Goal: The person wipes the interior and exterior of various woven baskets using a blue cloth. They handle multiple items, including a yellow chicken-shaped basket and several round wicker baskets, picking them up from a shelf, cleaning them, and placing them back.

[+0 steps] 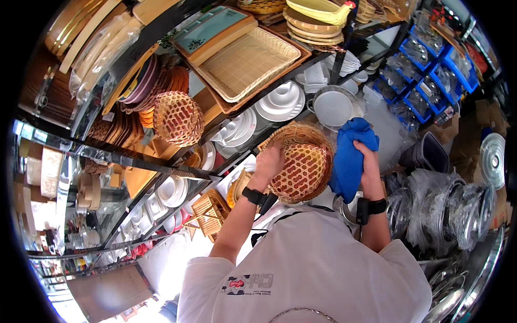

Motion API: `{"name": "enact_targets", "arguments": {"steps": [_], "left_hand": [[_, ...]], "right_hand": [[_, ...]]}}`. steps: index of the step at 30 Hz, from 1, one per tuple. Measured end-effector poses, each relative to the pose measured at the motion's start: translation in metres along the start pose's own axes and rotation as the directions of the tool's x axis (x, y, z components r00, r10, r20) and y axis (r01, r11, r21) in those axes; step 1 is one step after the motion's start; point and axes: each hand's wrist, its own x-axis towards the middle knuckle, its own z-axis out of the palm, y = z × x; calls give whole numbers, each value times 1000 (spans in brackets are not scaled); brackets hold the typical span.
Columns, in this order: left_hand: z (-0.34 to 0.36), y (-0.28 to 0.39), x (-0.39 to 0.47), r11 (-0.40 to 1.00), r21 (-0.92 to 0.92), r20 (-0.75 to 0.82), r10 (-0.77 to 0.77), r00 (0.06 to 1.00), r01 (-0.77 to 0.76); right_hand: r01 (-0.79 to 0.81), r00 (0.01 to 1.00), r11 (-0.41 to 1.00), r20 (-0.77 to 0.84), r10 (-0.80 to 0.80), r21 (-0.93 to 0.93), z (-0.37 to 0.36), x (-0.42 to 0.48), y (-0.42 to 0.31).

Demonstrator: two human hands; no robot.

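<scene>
My left hand (270,161) grips the left rim of a round woven wicker basket (307,133). Inside or against that basket sits a smaller open-weave bamboo basket (301,169), brown and tan; how the two are nested I cannot fully tell. A crumpled blue cloth (350,155) is in my right hand (365,157), close to the right side of the baskets. Both baskets are in front of my chest. Another open-weave bamboo basket (179,118) rests on the shelf at the upper left, beside stacked orange and brown woven pieces (174,80).
A shelf edge (282,78) runs diagonally ahead, with a rectangular woven tray (246,60) on it and white dishes (280,101) below. Blue bins (418,101) stand at the upper right. Plastic-wrapped metal ware (436,210) is stacked near my right arm. Small bamboo racks (210,212) lie at left.
</scene>
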Motion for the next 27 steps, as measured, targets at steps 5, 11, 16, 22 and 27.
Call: {"name": "enact_targets", "arguments": {"steps": [5,11,16,22,27], "left_hand": [[-9,-12,-14,966,-250,-222,-125,967,68],[17,-60,-18,-388,-911,-193,97,976,-142],[-38,-15,-65,-750,-639,-394,125,911,-173],[-46,-7,-95,-733,-651,-368,74,927,-200],[-46,-4,-105,-748,-615,-407,29,913,-250]], "right_hand": [[-14,998,1000,56,14,-11,19,7,0],[131,926,968,375,-42,-214,105,-23,30],[638,571,726,790,-223,-256,156,-21,63],[343,649,934,743,-163,-95,175,-27,17],[116,641,982,767,42,-150,168,-28,13]]}}
